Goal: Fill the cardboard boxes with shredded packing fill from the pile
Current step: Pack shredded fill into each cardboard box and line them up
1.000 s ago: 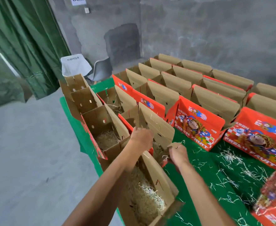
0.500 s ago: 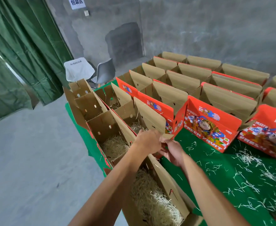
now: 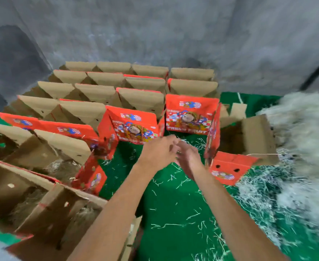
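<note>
Since the earlier frame the view has swung right and both hands have left the filled boxes at the left. In the head view the left hand [image 3: 159,151] and right hand [image 3: 188,159] hover together over the green counter [image 3: 173,213], fingers loosely curled, each grip holding nothing I can make out. The pale shredded packing fill pile [image 3: 303,147] lies to the right, nearer the right hand; the open red-and-brown cardboard box [image 3: 236,146] sits between them
</note>
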Action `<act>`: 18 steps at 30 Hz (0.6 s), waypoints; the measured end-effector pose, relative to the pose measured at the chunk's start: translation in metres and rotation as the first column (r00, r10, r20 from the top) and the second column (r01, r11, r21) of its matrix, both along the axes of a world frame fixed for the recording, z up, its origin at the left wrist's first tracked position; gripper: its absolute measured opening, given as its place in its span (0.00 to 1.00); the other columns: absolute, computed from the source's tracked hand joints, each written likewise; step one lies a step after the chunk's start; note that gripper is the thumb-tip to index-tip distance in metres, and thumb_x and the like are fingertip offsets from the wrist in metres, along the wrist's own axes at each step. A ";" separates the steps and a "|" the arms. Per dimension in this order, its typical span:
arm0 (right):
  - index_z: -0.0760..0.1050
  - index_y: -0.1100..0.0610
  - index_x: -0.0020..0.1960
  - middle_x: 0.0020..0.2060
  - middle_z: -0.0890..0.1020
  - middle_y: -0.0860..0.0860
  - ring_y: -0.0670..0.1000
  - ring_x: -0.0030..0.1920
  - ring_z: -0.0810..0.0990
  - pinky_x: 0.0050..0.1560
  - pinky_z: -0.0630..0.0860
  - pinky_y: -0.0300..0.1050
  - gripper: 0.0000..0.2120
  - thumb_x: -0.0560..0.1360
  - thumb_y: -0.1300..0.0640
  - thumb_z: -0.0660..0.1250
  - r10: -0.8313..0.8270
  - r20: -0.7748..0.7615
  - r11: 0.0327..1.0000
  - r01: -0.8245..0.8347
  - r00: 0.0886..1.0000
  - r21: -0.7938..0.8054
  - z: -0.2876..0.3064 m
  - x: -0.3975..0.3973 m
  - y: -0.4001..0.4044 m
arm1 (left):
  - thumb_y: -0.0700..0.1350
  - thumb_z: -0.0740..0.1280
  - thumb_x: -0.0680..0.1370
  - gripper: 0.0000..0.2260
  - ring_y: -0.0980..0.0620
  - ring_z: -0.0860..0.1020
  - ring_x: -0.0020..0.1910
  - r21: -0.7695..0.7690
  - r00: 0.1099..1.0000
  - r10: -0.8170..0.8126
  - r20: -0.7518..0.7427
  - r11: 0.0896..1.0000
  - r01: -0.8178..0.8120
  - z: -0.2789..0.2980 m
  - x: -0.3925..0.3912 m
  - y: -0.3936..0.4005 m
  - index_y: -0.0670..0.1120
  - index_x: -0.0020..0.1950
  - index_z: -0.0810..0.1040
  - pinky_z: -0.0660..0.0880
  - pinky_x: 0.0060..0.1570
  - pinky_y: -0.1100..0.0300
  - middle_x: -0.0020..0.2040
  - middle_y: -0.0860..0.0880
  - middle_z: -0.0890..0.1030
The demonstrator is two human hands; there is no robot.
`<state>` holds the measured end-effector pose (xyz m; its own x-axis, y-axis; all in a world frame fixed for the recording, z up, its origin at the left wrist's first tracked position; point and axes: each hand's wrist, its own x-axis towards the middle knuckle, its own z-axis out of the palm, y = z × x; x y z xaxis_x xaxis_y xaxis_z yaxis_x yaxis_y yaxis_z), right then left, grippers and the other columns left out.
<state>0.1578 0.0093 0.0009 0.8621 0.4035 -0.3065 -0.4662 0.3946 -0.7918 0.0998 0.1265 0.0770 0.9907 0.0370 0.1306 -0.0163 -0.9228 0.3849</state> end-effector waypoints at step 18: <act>0.82 0.60 0.55 0.52 0.86 0.52 0.55 0.57 0.83 0.57 0.79 0.53 0.07 0.79 0.60 0.67 -0.487 0.070 0.814 0.481 0.871 -0.324 0.015 -0.006 -0.302 | 0.38 0.65 0.77 0.12 0.47 0.80 0.58 0.267 0.942 -0.128 -0.309 0.939 0.215 -0.052 0.098 -0.261 0.48 0.58 0.80 0.68 0.68 0.46 0.56 0.48 0.84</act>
<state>0.1516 -0.2930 0.0154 0.9139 -0.1880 -0.3599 -0.2961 0.2979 -0.9075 0.1976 -0.1344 0.0248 0.9751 -0.1337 -0.1770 -0.1154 -0.9872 0.1102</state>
